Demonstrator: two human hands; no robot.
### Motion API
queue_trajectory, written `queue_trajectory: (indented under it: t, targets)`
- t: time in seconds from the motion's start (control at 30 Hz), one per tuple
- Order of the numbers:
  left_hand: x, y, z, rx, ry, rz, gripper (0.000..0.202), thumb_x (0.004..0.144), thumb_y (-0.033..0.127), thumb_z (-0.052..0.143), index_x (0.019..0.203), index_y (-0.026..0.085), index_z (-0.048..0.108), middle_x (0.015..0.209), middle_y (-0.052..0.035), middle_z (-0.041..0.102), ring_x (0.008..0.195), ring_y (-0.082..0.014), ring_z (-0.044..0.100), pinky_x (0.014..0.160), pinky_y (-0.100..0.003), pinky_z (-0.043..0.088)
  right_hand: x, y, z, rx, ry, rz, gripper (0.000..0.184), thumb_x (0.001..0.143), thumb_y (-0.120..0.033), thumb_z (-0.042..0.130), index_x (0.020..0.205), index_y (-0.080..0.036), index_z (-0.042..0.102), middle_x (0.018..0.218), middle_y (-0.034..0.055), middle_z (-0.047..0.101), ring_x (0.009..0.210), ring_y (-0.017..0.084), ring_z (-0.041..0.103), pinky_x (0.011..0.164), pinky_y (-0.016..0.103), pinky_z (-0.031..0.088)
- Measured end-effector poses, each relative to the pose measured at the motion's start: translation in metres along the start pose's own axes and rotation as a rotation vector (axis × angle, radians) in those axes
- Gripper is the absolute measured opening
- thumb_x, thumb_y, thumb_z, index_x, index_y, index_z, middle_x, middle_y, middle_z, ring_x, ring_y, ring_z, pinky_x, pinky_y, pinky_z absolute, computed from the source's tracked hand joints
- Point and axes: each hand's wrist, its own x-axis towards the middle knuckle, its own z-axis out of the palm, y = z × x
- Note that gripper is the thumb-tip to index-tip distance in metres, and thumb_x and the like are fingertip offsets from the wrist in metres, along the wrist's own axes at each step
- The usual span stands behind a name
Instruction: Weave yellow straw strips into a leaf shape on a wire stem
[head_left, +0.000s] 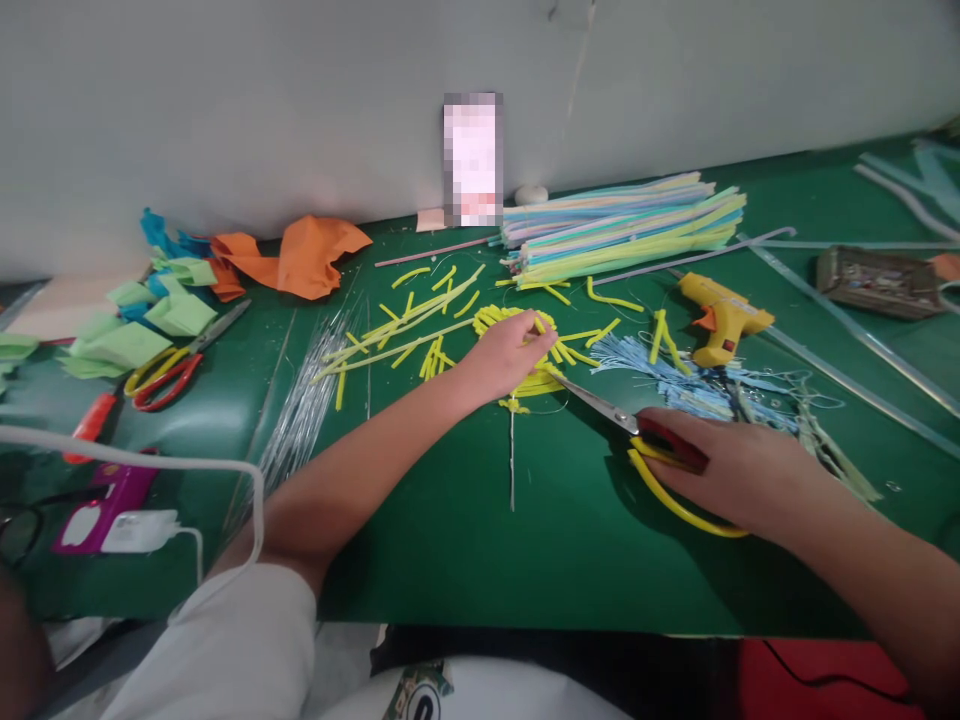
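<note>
My left hand (504,355) rests on a round bunch of yellow straw loops (517,325) at the table's middle, fingers curled and pinching a yellow piece. A thin wire stem (512,460) runs from the bunch toward me. My right hand (739,470) lies over the red and yellow handles of a pair of scissors (600,403). The blades point left, their tips touching the yellow bunch near my left fingers. Cut yellow straw bits (420,335) lie scattered behind my left hand.
A yellow glue gun (721,317) and a blue shredded pile (675,375) sit right of centre. A stack of coloured straws (622,235) lies at the back. Second scissors (176,370), folded green and orange paper (304,255), wire strands (304,400) and a charger (127,525) are left.
</note>
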Motion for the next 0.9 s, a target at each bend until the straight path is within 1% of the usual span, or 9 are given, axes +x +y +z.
queue_trajectory:
  t: [0.17,0.27,0.37,0.47,0.57,0.7,0.77,0.83,0.9]
  targets:
    - [0.004,-0.004,-0.002,-0.079,-0.008,-0.038,0.020,0.093,0.038,0.050,0.090,0.019,0.054,0.115,-0.0105,0.063,0.097,-0.0176,0.064,0.070,-0.028,0.060,-0.004,0.018,0.004,0.018,0.042,-0.038,0.040,0.085,-0.046,0.054,0.122,-0.033,0.064,0.107,0.0058,0.076,0.083,0.030,0.071,0.069,0.038,0.051]
    - [0.005,-0.004,-0.003,-0.096,-0.006,-0.045,0.020,0.093,0.037,0.052,0.089,0.018,0.055,0.116,-0.0111,0.064,0.101,-0.0183,0.064,0.071,-0.028,0.061,-0.005,0.020,-0.003,0.059,0.042,0.130,0.045,0.086,-0.049,0.052,0.126,-0.031,0.061,0.091,0.0081,0.076,0.072,0.029,0.069,0.062,0.037,0.048]
    - [0.005,-0.004,-0.004,-0.100,-0.007,-0.060,0.021,0.091,0.039,0.055,0.088,0.018,0.057,0.117,-0.0124,0.064,0.097,-0.0184,0.066,0.071,-0.028,0.061,0.001,0.015,-0.014,0.112,0.122,0.269,0.049,0.088,-0.052,0.046,0.129,-0.026,0.057,0.088,0.0113,0.073,0.067,0.029,0.065,0.060,0.037,0.045]
    - [0.003,-0.001,-0.006,-0.110,-0.014,-0.043,0.022,0.090,0.040,0.056,0.089,0.018,0.058,0.116,-0.0126,0.065,0.095,-0.0182,0.067,0.071,-0.029,0.060,0.011,0.002,-0.027,0.135,0.149,0.288,0.050,0.090,-0.054,0.041,0.126,-0.023,0.055,0.098,0.0149,0.072,0.071,0.030,0.065,0.060,0.037,0.042]
    - [0.001,0.005,-0.012,-0.085,-0.028,-0.013,0.021,0.089,0.039,0.056,0.089,0.018,0.059,0.109,-0.0112,0.067,0.092,-0.0166,0.066,0.074,-0.031,0.059,0.019,-0.012,-0.039,0.049,0.131,0.258,0.046,0.095,-0.047,0.030,0.120,-0.020,0.058,0.099,0.0171,0.069,0.079,0.032,0.066,0.061,0.037,0.039]
    - [-0.004,0.021,-0.034,0.164,0.013,0.008,0.019,0.087,0.037,0.057,0.083,0.018,0.060,0.085,-0.0071,0.068,0.075,-0.0153,0.064,0.068,-0.032,0.053,0.027,-0.032,-0.046,-0.126,0.247,0.165,0.051,0.097,-0.043,0.025,0.111,-0.012,0.063,0.110,0.0226,0.061,0.097,0.037,0.063,0.059,0.037,0.038]
    - [-0.008,0.028,-0.051,0.370,0.077,-0.003,0.016,0.084,0.033,0.058,0.079,0.019,0.061,0.077,-0.0056,0.066,0.067,-0.0150,0.061,0.064,-0.032,0.049,0.033,-0.044,-0.047,-0.071,0.323,0.101,0.046,0.096,-0.044,0.031,0.109,-0.015,0.064,0.113,0.0180,0.063,0.100,0.033,0.063,0.062,0.036,0.041]
    - [-0.013,0.032,-0.068,0.589,0.128,-0.008,0.015,0.081,0.030,0.059,0.071,0.019,0.060,0.071,-0.0047,0.063,0.064,-0.0152,0.057,0.064,-0.032,0.046,0.043,-0.058,-0.046,0.037,0.265,0.017,0.040,0.092,-0.049,0.040,0.102,-0.019,0.065,0.108,0.0122,0.067,0.093,0.028,0.065,0.063,0.034,0.042]
    - [-0.018,0.032,-0.080,0.807,0.152,-0.055,0.015,0.074,0.024,0.062,0.062,0.018,0.056,0.066,-0.0046,0.058,0.067,-0.0176,0.057,0.067,-0.033,0.046,0.054,-0.069,-0.045,0.054,0.160,-0.021,0.038,0.088,-0.051,0.046,0.094,-0.019,0.066,0.099,0.0116,0.070,0.088,0.028,0.066,0.062,0.034,0.042]
